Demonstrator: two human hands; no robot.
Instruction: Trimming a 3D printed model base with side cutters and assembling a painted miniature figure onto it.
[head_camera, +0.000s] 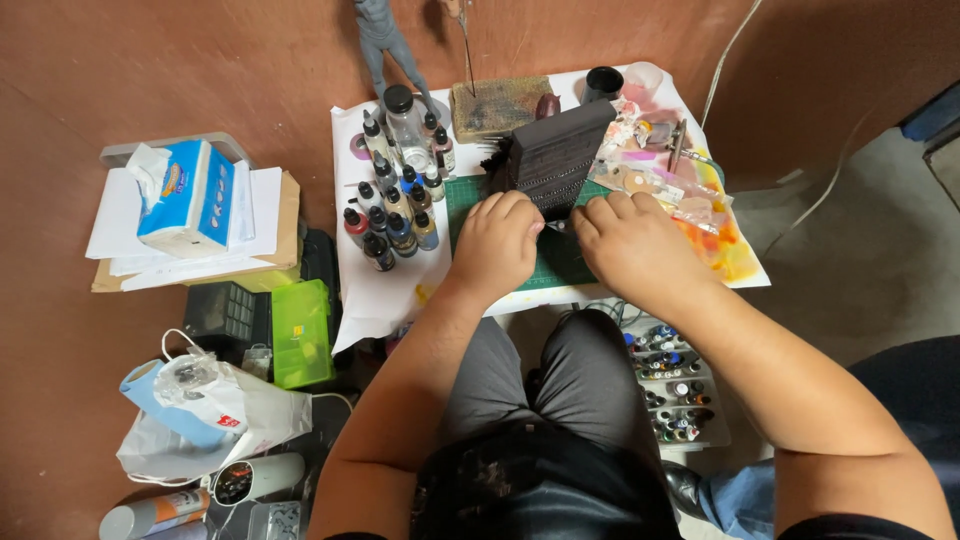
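Grey trousers and two bare forearms fill the lower centre of the frame. Just above them, the left hand (497, 243) and right hand (628, 240) rest side by side, knuckles up, fingers curled down on a green cutting mat (560, 262) at the table's (372, 300) near edge. Whether they pinch anything is hidden. Their fingertips touch the foot of a dark grey, slatted block-shaped model (556, 155), which stands tilted at frame centre. Its surface looks uniformly dark; judging by that, colour work seems barely begun. Left of it clusters a group of small dropper paint bottles (392, 208). Right lies a paint-stained paper sheet (715, 235).
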